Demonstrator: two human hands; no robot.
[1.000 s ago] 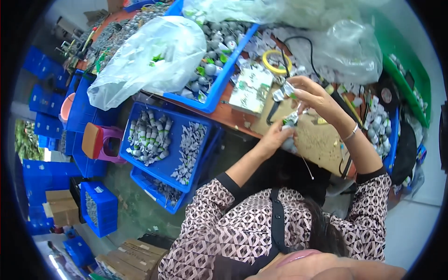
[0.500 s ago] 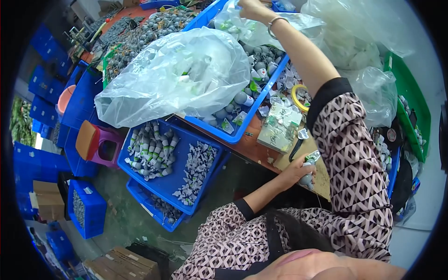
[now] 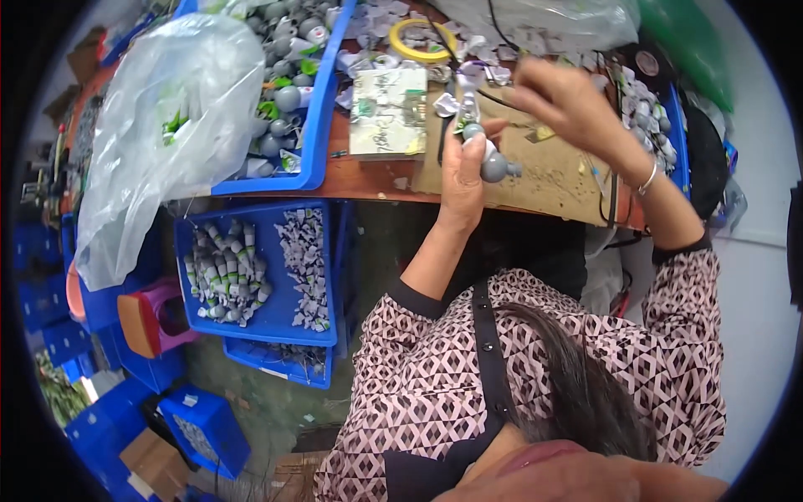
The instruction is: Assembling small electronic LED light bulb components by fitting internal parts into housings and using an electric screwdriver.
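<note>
My left hand [image 3: 462, 180] is closed around small grey-and-white bulb-shaped parts [image 3: 495, 167], with grey round ends showing past the thumb and a clear, green-tinged piece above the fingers. My right hand [image 3: 569, 105] hangs to the right over the brown cardboard sheet [image 3: 535, 188], apart from the left hand; its fingers are curled and smeared, so whether they hold anything is hidden. Left of the left hand lies a worn white block with handwriting [image 3: 387, 117]. A black cord [image 3: 495, 99] runs between the hands, beside small white pieces.
A blue crate [image 3: 316, 142] of similar grey parts, partly under a plastic bag [image 3: 180, 109], stands on the left of the table. Below it, a blue tray [image 3: 251, 322] holds sorted parts in two groups. A yellow tape ring [image 3: 401, 48] lies among white scraps at the back.
The right hand has come back from the far crate and plastic bags to the work area. The left hand has risen over the cardboard, still gripping grey parts. The view has shifted.
</note>
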